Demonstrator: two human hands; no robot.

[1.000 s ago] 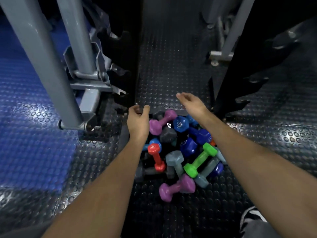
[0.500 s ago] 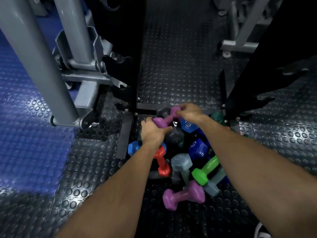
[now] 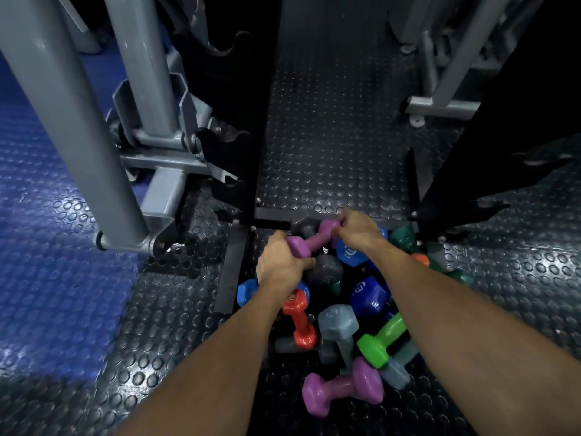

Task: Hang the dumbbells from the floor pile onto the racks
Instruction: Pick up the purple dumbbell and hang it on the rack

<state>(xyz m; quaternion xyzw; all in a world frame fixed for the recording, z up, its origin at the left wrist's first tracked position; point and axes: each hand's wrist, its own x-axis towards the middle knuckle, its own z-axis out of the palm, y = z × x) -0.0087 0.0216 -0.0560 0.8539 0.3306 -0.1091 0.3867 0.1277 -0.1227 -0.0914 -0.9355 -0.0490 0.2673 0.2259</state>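
Note:
A pile of coloured dumbbells lies on the studded floor between two black racks. At its far end a purple dumbbell [image 3: 314, 240] is held at both ends: my left hand [image 3: 278, 265] grips the near head, my right hand [image 3: 356, 231] grips the far head. Below them lie a red dumbbell [image 3: 298, 322], a grey-blue dumbbell [image 3: 338, 325], a green dumbbell [image 3: 382, 341], a dark blue dumbbell [image 3: 367, 294] and a second purple dumbbell [image 3: 341, 388]. The left black rack [image 3: 232, 152] and right black rack [image 3: 471, 171] stand on either side.
Grey machine posts [image 3: 72, 121] and their base stand at the left on blue matting [image 3: 47, 262]. Another grey frame foot [image 3: 440, 105] sits at the back right. The rack's black base bar [image 3: 231, 275] runs along the pile's left side. Black studded floor [image 3: 330, 121] stretches beyond.
Both hands came down from above the pile onto the far purple dumbbell and closed on its two heads. The view has tilted down and moved closer.

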